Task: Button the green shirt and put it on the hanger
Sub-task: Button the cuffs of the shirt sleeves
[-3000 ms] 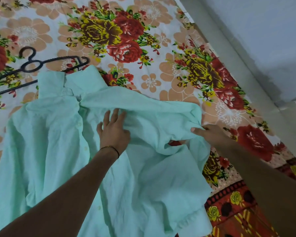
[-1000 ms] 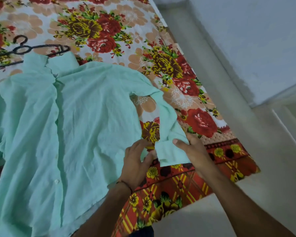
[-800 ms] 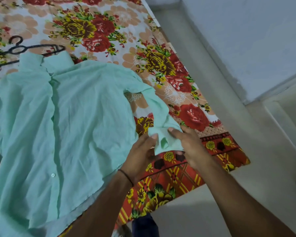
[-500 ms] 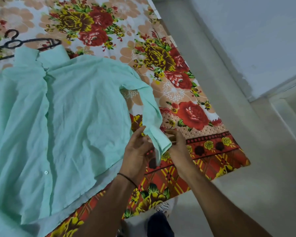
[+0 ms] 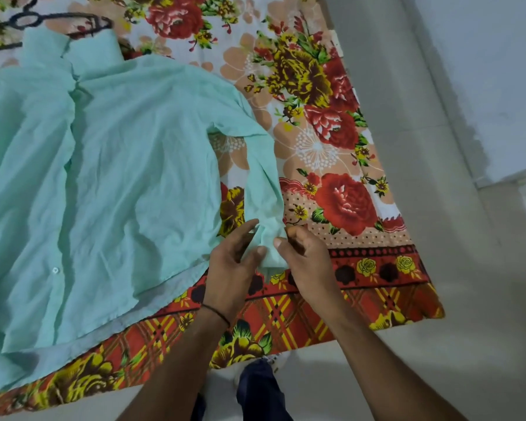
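The light green shirt (image 5: 119,177) lies spread flat on a floral bedsheet, collar at the far left top. Its right sleeve (image 5: 261,183) bends down toward me. My left hand (image 5: 234,262) and my right hand (image 5: 304,256) both pinch the sleeve cuff (image 5: 271,241) between thumb and fingers, just above the sheet near the bed's front edge. One white button (image 5: 54,270) shows on the front placket. A black wire hanger (image 5: 43,19) lies on the sheet beyond the collar, partly under it.
The floral bedsheet (image 5: 331,132) covers the bed, with a red and yellow border (image 5: 286,317) at the front edge. A pale wall and ledge (image 5: 422,147) run along the right side. The floor and my dark trouser leg (image 5: 261,390) are below.
Three seconds ago the hands were spreading the shirt body. Both then moved to the right sleeve's cuff, which has gone from lying flat to being pinched and folded between the fingers.
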